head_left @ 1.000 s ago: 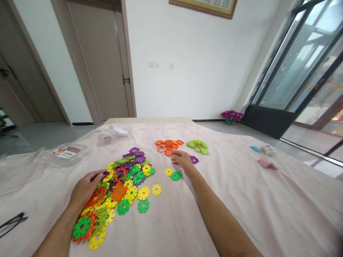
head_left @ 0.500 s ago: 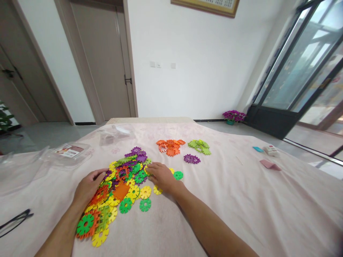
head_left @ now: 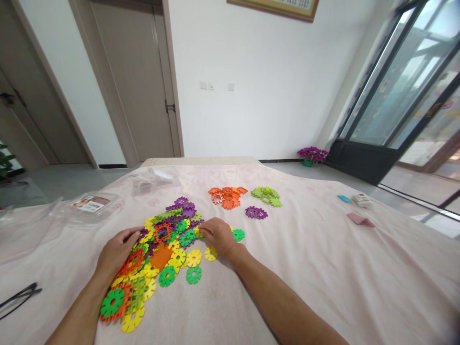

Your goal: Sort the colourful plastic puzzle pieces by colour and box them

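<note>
Right hand at diagonal heap, far end rightward.

The pile of notched pieces mixes purple, yellow, green, lime and orange. One cluster is orange, a second cluster lime with touches of yellow, a third cluster purple. The cloth is pale pink with faint flower motifs. The glasses are black, a small flat item blue, a folded scrap dusty pink. The door is grey-brown, the wall white, the potted flowers magenta.
</note>
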{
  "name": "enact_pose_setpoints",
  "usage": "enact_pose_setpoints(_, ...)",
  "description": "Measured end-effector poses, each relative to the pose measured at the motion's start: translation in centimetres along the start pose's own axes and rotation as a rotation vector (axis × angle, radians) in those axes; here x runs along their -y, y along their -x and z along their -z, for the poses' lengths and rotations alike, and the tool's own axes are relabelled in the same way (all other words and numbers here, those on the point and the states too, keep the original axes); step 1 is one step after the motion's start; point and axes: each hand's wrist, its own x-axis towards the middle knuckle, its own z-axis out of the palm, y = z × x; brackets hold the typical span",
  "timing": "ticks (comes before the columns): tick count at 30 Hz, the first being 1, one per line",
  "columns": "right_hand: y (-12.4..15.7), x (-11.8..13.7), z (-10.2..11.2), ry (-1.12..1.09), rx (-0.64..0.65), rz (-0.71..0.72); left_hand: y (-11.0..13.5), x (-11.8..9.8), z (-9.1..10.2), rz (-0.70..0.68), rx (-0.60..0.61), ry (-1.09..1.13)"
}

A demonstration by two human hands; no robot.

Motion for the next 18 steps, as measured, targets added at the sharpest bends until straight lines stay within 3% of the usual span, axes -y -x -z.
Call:
enact_pose_setpoints(8,-0.8,-2.5,3.1,-0.039,-0.162,-0.378,0.1,-0.2,0.0,-0.045,-0.017,-0.01)
enact_pose_setpoints(14,-0.6,-4.8,5.9,-0.001,0.07,-0.477,-0.1,0.2,-0.1,-0.029,-0.001,-0.001)
enact_pose_setpoints(18,-0.2,-4.5,6.2,0.175,0.114,-0.56,-0.3,0.4,-0.2,-0.024,0.005,0.006)
